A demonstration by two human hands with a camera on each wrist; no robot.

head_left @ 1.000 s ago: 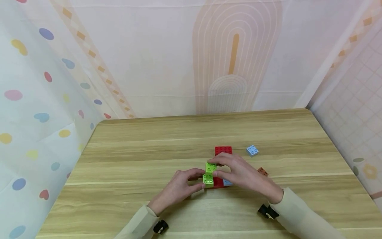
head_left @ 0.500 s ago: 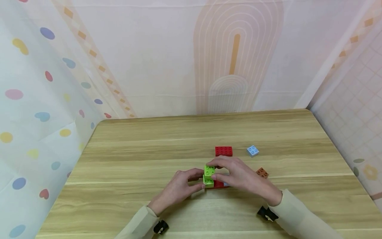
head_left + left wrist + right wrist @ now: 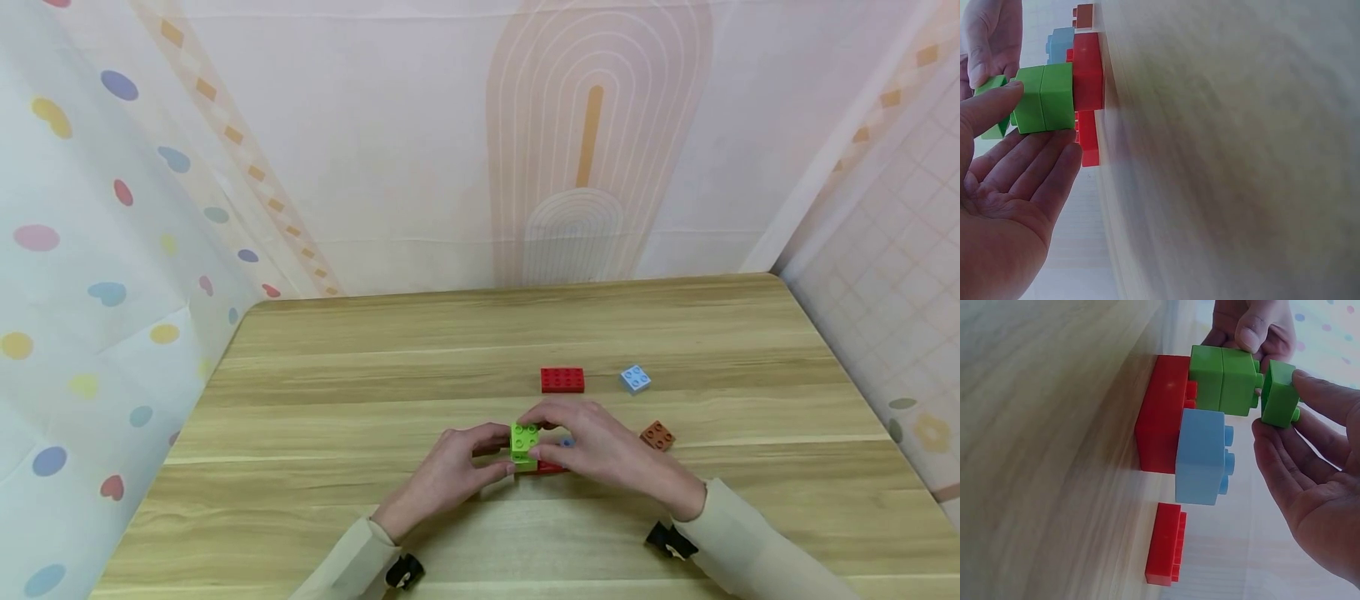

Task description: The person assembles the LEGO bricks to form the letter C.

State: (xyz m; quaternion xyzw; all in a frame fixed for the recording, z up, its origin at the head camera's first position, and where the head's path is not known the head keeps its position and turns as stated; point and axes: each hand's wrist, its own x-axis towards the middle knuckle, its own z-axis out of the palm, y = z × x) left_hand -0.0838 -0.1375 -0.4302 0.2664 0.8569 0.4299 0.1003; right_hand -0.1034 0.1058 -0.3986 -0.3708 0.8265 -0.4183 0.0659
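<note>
My right hand (image 3: 600, 435) pinches a lime green toy brick (image 3: 1280, 394) between thumb and fingers. A small gap parts this brick from the studs of two stacked green bricks (image 3: 1222, 378) below it. That stack stands on the left end of a red brick (image 3: 1163, 415), with a light blue brick (image 3: 1200, 456) on the red brick's other end. With thumb on one side and fingers on the other, my left hand (image 3: 453, 467) holds the green stack. In the head view, the right hand covers part of the blue and red bricks.
Farther back on the wooden table (image 3: 337, 400) lies another red brick (image 3: 562, 380). A second light blue brick (image 3: 635, 379) is to its right. A brown brick (image 3: 657, 436) lies beside my right wrist. Patterned curtains (image 3: 412, 150) border the table's back and sides.
My right hand has brought its green brick down and slightly left, over the green stack. The left hand has stayed in place. More of the far red brick and the brown brick now shows.
</note>
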